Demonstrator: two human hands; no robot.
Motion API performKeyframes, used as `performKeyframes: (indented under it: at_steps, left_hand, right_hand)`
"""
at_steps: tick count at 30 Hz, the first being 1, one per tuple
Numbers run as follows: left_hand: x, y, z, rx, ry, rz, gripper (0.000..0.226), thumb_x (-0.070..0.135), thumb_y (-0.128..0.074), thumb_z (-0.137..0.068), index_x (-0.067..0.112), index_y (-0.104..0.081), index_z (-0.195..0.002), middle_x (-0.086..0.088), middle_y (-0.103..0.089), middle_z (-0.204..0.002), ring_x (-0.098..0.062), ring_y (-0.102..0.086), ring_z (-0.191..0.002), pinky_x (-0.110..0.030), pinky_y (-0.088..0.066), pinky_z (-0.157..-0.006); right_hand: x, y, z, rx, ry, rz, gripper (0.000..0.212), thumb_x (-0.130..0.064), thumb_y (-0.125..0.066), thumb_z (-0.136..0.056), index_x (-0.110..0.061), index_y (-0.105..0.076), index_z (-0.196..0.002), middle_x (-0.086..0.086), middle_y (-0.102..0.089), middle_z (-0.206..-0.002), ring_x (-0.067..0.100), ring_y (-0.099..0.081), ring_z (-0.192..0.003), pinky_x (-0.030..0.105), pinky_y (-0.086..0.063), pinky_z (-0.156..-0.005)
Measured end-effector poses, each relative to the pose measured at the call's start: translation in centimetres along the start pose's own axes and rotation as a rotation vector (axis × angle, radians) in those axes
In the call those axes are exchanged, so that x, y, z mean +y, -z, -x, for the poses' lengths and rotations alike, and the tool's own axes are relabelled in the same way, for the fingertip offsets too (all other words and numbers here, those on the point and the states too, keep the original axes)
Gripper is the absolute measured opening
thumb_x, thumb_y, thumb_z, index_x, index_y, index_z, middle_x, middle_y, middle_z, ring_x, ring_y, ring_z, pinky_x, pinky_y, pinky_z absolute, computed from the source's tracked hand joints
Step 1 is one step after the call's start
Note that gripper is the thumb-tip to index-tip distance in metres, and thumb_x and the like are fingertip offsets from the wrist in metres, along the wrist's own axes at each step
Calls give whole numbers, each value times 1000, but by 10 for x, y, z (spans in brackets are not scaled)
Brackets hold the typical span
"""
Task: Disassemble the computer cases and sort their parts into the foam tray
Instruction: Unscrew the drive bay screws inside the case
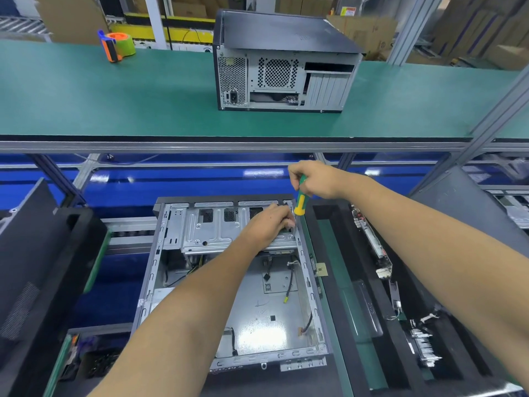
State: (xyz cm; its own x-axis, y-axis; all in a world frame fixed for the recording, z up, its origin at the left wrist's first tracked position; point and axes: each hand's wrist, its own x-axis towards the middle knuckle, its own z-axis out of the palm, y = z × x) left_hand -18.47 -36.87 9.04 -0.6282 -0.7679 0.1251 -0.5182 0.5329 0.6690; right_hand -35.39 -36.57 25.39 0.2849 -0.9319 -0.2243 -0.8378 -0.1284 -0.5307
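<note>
An open computer case [183, 285] lies flat in front of me, its metal drive cage [211, 227] at the far end. My right hand [317, 179] grips a green and yellow screwdriver [300, 200] upright over the cage's right corner. My left hand [269, 224] rests on the cage beside the screwdriver tip, fingers curled at something I cannot make out. To the right, a black foam tray [343, 282] holds a circuit board [372, 239] and small parts [423, 342].
A second, closed computer case [283, 64] stands on the green upper shelf [114, 98], with an orange and green tape dispenser [117, 45] at its left. A black panel [31, 267] leans at my left; a grey panel [469, 202] leans at my right.
</note>
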Motion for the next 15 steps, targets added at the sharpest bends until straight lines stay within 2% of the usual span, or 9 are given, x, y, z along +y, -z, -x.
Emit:
performKeyframes:
  at_steps: [3, 8, 15]
  left_hand:
    - [0, -1, 0, -35, 43, 14, 9, 26, -53, -102, 21, -57, -96, 16, -62, -88, -14, -57, -90, -45, -51, -88]
    - [0, -1, 0, -51, 43, -16, 12, 33, -50, -103, 23, -54, -98, 10, -67, -93, -16, -62, -88, -45, -53, -87]
    - [-1, -5, 1, -30, 58, -16, 14, 39, -42, -105, 29, -49, -99, 14, -70, -83, -15, -68, -83, -42, -55, -85]
  right_hand:
    - [-1, -1, 0, 18, -4, -15, 19, 15, -49, -74, 1, -57, -86, 9, -56, -81, 14, -46, -64, 9, -35, -45]
    - [-2, -2, -1, 13, -13, -28, 19, 15, -48, -77, 1, -57, -87, 7, -56, -77, 12, -46, -61, 9, -36, -44]
    - [-2, -2, -5, 9, -29, -6, 23, 13, -49, -78, -8, -58, -83, 6, -58, -76, 16, -52, -65, 12, -37, -47]
